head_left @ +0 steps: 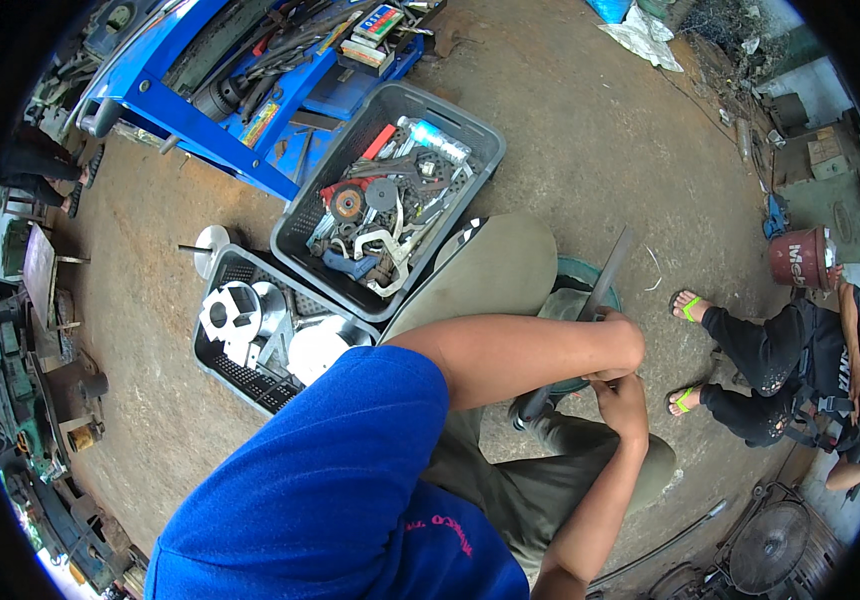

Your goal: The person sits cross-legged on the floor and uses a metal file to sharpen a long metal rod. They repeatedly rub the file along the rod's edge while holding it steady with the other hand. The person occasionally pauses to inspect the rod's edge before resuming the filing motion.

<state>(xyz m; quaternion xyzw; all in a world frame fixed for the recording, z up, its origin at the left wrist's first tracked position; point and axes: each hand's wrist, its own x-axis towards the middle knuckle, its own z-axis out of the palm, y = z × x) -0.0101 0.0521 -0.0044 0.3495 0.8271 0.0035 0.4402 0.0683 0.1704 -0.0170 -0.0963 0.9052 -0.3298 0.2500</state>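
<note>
The bare left arm, emerging from a bright blue fabric sleeve, bends sharply just beside the right hand; the left hand is mostly hidden there. The bare right forearm slants toward it, wrist flexed, fingers partly concealed.

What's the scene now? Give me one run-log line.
left hand: by grey bar, grip hidden | right hand: beside left hand, grip unclear | grey bar: slants across green bucket | nearby: tool crate, parts crate
</note>
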